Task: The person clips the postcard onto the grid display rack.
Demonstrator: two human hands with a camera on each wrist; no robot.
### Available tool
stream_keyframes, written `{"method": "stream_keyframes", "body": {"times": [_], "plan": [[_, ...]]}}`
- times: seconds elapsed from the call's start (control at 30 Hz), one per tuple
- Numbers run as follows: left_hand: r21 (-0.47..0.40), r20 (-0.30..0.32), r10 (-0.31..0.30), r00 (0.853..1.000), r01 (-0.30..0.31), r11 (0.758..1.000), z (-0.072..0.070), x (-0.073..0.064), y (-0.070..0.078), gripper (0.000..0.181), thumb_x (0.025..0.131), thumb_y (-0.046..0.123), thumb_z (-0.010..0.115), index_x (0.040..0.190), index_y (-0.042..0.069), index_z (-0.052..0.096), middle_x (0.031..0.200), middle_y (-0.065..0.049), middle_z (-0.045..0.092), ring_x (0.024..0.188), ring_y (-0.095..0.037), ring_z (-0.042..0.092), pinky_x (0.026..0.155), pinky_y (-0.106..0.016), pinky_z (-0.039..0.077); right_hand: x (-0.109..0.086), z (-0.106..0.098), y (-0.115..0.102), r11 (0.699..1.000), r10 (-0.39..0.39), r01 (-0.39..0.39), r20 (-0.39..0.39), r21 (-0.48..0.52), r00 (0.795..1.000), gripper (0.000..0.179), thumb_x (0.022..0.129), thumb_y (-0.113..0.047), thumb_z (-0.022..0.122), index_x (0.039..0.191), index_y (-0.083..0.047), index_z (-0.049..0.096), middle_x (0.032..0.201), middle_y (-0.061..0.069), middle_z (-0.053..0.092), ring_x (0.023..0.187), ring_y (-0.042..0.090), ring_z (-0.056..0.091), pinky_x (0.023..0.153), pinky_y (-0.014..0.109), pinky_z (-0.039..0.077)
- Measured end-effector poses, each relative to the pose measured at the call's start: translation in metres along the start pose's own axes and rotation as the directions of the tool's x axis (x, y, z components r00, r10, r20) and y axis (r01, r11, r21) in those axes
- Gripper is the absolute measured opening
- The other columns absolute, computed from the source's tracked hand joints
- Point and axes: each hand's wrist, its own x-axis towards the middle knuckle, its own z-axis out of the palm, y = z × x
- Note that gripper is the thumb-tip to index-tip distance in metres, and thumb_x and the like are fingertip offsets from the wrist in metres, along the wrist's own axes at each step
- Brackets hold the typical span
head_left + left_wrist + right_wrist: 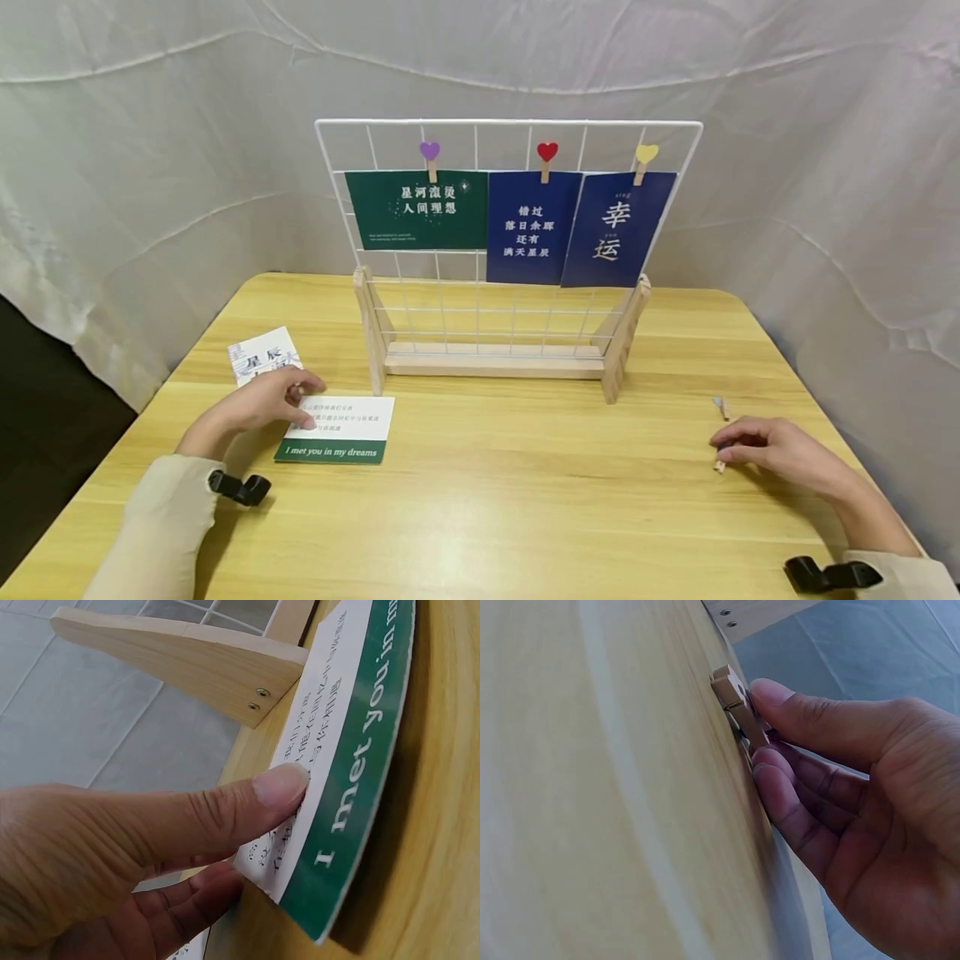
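My left hand (262, 404) pinches a white and green card (333, 451) by its left side, thumb on top. In the left wrist view the card's near edge bows over the table, and the fingers are partly hidden below it. At the right, my right hand (780, 450) pinches a small wooden clothespin (739, 705) between thumb and fingertips, close over the tabletop. Another small clothespin (722, 407) with a pale blue end lies just beyond those fingers. A white card with dark lettering (264, 348) lies behind the left hand, partly covered by it.
A white wire grid (510, 122) leans in a wooden stand (495, 367) at the middle. Heart clothespins hold a green card (405, 229), a blue card (525, 267) and another blue card (645, 217) on it. Pale cloth (150, 150) hangs behind the wooden table (510, 517).
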Motion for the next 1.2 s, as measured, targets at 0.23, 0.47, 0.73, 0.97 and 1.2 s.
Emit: {"method": "stream_keyframes", "body": {"times": [0.23,0.47,0.73,0.97,1.2], "plan": [[0.017,0.009,-0.006,1.0,0.006,1.0,0.003,0.004,0.003,0.045,0.071,0.022,0.087,0.103,-0.002,0.064,0.086,-0.002,0.057,0.08,-0.019,0.048,0.07,-0.03,0.042,-0.001,0.001,-0.001,1.0,-0.031,0.031,0.001,-0.001,1.0,0.021,0.094,-0.016,0.066,0.111,-0.004,0.069,0.099,0.001,0.071,0.085,0.005,0.064,0.067,0.023,0.052],[0.005,0.016,-0.009,1.0,0.009,1.0,0.003,0.004,0.003,0.041,0.071,0.021,0.087,0.098,0.003,0.062,0.081,-0.001,0.054,0.076,-0.018,0.046,0.067,-0.028,0.039,-0.001,0.0,0.002,0.998,-0.066,0.066,0.003,0.006,0.998,0.019,0.095,-0.009,0.064,0.112,-0.002,0.068,0.103,0.005,0.07,0.089,0.002,0.063,0.069,0.021,0.052],[-0.031,0.032,0.0,0.999,0.001,1.0,0.003,0.002,0.007,0.039,0.076,0.022,0.084,0.103,0.007,0.059,0.084,0.001,0.058,0.078,-0.017,0.051,0.069,-0.028,0.042,0.001,0.001,-0.001,0.998,-0.017,0.015,-0.035,-0.066,0.999,0.015,0.095,-0.015,0.065,0.107,-0.01,0.072,0.1,-0.001,0.071,0.09,-0.001,0.06,0.07,0.021,0.05],[-0.036,0.037,0.016,0.999,-0.015,0.999,0.002,0.002,0.012,0.036,0.078,0.02,0.082,0.103,0.008,0.059,0.087,0.001,0.059,0.08,-0.017,0.053,0.07,-0.029,0.046,0.001,0.004,-0.005,1.0,-0.031,0.031,-0.035,-0.002,0.999,0.015,0.097,-0.015,0.062,0.106,-0.008,0.072,0.09,-0.002,0.07,0.078,0.004,0.06,0.062,0.024,0.05],[-0.041,0.032,0.033,0.999,-0.032,0.999,0.001,0.003,0.017,0.027,0.083,0.014,0.078,0.103,0.008,0.06,0.091,0.001,0.06,0.084,-0.017,0.056,0.074,-0.03,0.047,0.004,0.005,-0.007,0.988,-0.029,0.026,0.017,0.15,0.999,0.021,0.103,-0.01,0.051,0.109,0.005,0.064,0.085,0.009,0.066,0.07,0.015,0.062,0.058,0.03,0.054]]}}
